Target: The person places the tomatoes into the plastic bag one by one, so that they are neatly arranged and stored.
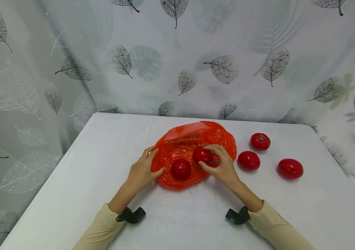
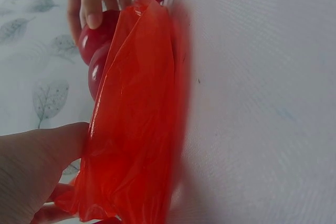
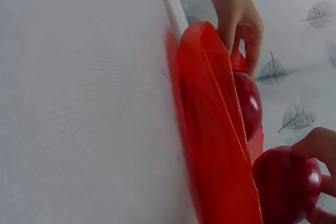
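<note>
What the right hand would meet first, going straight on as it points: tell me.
Likely the bag: its far part lies ahead of the right hand and its held fruit, though their height above it is unclear.

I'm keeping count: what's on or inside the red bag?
One round red fruit rests on or in the bag; which, I can't tell. The right hand holds another fruit over it. Crumpled film hides whatever, if anything, lies beneath or within the folds.
</note>
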Motion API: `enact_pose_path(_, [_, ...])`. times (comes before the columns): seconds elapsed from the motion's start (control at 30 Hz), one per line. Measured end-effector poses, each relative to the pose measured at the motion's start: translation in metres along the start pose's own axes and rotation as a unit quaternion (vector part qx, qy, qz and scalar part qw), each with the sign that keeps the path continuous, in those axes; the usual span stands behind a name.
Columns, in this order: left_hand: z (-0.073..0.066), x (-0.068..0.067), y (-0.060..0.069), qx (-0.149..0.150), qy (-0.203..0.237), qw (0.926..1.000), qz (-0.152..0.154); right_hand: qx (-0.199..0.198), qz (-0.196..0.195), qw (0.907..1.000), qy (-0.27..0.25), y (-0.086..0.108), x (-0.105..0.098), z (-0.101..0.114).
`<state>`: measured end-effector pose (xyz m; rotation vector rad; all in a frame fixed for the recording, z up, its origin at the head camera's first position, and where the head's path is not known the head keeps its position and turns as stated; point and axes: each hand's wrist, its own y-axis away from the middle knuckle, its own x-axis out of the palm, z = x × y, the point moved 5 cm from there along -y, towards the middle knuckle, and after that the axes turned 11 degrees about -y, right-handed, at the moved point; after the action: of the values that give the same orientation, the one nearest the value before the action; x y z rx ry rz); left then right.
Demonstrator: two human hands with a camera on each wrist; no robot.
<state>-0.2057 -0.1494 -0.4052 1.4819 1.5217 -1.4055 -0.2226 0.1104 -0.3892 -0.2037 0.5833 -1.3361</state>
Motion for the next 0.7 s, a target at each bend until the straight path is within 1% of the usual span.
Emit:
enact_pose_path(0.03, [0.0,0.0,0.0,0.001,0.0,1.0,-0.001,0.007,0.004,1.0,-0.001,0.0,0.001,-0.002])
enact_pose_path(0.1, [-0.001,0.0,0.0,0.002,0.001,1.0,-0.001,0.016,0.014,0.9998,0.003,0.0,0.003,-0.015])
enact_pose_path(0.3, [-0.001,0.0,-0.001,0.002,0.001,1.0,-0.001,0.029,0.04,0.9988,0.001,0.001,0.009,-0.02])
enact_pose_path(0.7, [0.0,0.001,0.0,-0.002,-0.002,1.0,0.005,0.045,0.06,0.9968,0.029,0.004,0.015,-0.025])
